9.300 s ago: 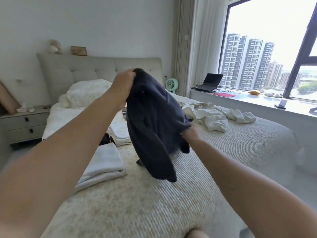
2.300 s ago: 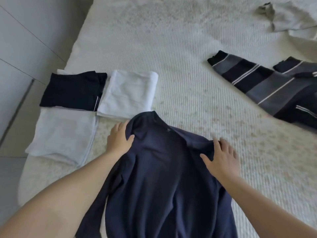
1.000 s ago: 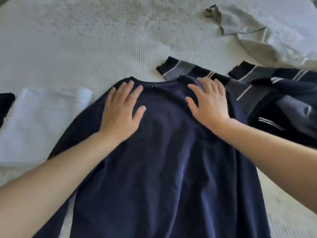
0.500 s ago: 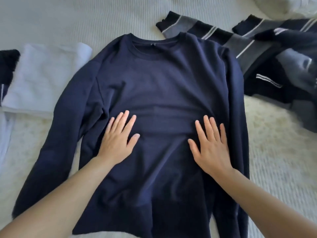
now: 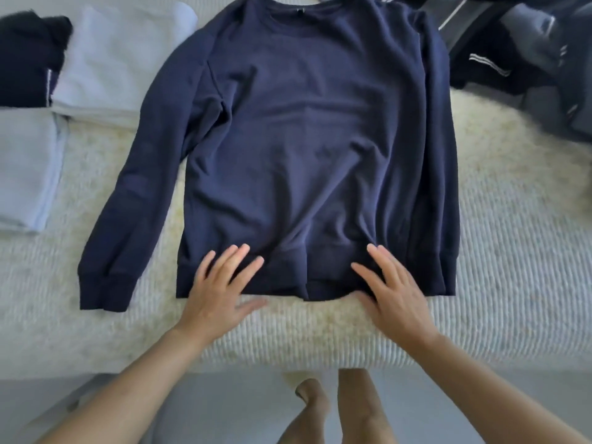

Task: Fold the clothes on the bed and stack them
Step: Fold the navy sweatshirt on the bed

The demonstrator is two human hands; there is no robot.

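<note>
Head view, striped top point(image 5: 525, 56) beside sweatshirt point(image 5: 307, 139)

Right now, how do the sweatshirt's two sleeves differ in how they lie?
The left sleeve angles out from the body, with bedspread showing between; the right sleeve lies tight along the body. The left cuff sits lower than the right. Both are flat and unfolded.

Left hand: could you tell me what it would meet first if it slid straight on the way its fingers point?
The left hand already lies on the sweater's hem; onward it only crosses more sweater.
</note>
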